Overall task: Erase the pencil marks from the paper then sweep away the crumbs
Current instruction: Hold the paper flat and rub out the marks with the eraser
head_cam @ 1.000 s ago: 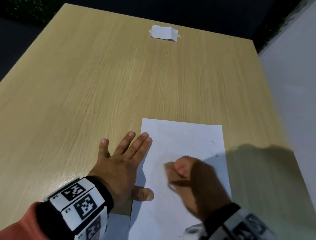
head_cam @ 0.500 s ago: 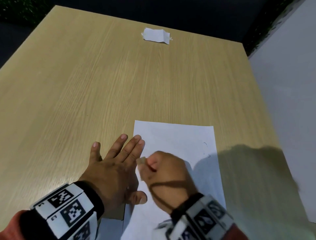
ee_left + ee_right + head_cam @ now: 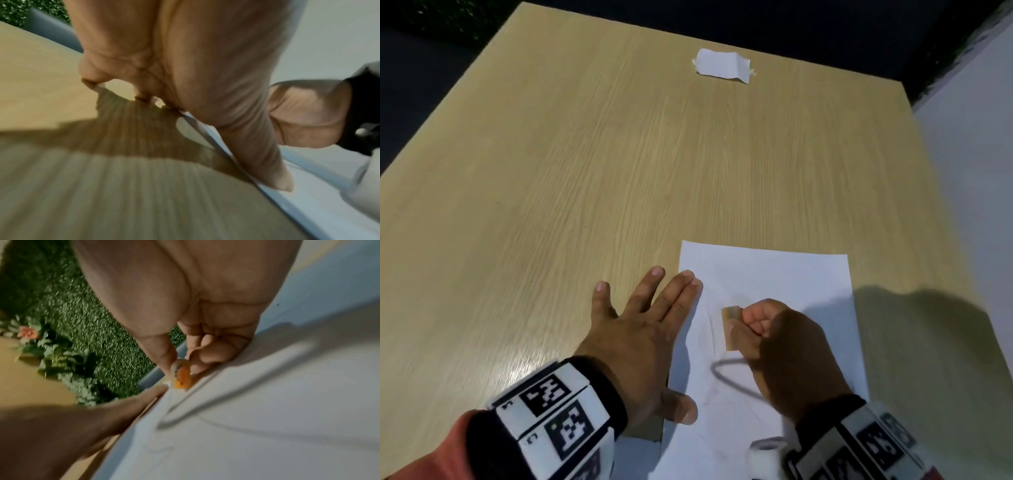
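**A:** Where's the sheet, and what's holding it?

**B:** The thin white sheet of paper [image 3: 767, 284] lies flat at the near right of the pale wood-grain counter [image 3: 585, 171]. The left hand [image 3: 640, 339] is spread flat, fingers straight, holding nothing; its fingertips [image 3: 690, 279] and thumb press the sheet's left edge while the palm sits on the wood.

**A:** And the other hand?

**B:** The right hand [image 3: 784, 346] is curled, thumb and fingers pinching a small tan block eraser with an orange printed face [image 3: 180, 376], its tip down on the sheet near the left edge. A grey curved mark shows beside the fist; part of it may be shadow, I can't tell.

**A:** How will the paper behave?

**B:** Light and limp, I'd judge. The right wrist view shows soft ripples [image 3: 205, 402] raised near the eraser, so hard strokes could crease or tear it. Pinning it close to the rubbing spot looks sensible. The eraser seems firm and grippy; held low, it should bend less.

**A:** Anything else about?

**B:** A small crumpled white scrap of paper [image 3: 722, 65] at the far edge, well apart. Crumbs are too small to make out.
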A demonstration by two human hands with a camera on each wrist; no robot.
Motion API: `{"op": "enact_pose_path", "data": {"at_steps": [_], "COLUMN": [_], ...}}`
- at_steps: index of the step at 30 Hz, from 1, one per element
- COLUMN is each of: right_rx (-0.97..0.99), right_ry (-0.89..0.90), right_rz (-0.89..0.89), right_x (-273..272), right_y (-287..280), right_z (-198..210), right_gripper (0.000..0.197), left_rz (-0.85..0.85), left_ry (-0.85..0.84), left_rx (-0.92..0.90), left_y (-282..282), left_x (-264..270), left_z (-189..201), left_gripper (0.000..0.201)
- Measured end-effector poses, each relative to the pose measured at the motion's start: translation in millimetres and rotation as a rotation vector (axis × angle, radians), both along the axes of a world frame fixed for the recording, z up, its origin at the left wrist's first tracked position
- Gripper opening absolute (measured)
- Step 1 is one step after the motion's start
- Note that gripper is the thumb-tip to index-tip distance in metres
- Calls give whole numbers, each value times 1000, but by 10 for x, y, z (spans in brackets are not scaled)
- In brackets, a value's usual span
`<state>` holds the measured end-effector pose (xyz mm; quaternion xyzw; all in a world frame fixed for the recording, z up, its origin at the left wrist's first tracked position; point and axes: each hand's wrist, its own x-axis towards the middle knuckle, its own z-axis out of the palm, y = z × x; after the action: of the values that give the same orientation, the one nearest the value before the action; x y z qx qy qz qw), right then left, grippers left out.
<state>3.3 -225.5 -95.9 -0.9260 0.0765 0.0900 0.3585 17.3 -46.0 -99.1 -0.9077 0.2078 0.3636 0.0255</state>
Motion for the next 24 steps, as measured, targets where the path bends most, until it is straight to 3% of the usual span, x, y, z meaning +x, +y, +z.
{"op": "enact_pose_path", "data": {"at_steps": [6, 9, 12, 14, 17, 19, 24], "right_rx": [92, -82, -189, -170, 28, 54, -229], "right_ry": [-26, -114, -78, -93, -103, -139, -57], "right_rz": [135, 165, 37, 16, 165, 232, 7], "right_x": [-5, -26, 7, -12, -118, -207, -95], "right_y": [161, 81, -184, -212, 78, 171, -432], "right_z": [-98, -104, 42, 81, -40, -105, 48], "right_gripper": [35, 43, 49, 49, 42, 39, 36], "left_rz": [-10, -18, -22, -24, -22, -18, -31], "left_ry": [48, 52, 65, 77, 90, 101, 89], "left_rx": [72, 98, 93, 96, 107, 120, 115], "left_y": [-94, -107, -89, -82, -102, -120, -86], "left_x": [21, 12, 17, 21, 36, 47, 30], "left_z": [76, 81, 66, 67, 88, 95, 59], "left_gripper": [140, 141, 141, 141, 141, 141, 140]}}
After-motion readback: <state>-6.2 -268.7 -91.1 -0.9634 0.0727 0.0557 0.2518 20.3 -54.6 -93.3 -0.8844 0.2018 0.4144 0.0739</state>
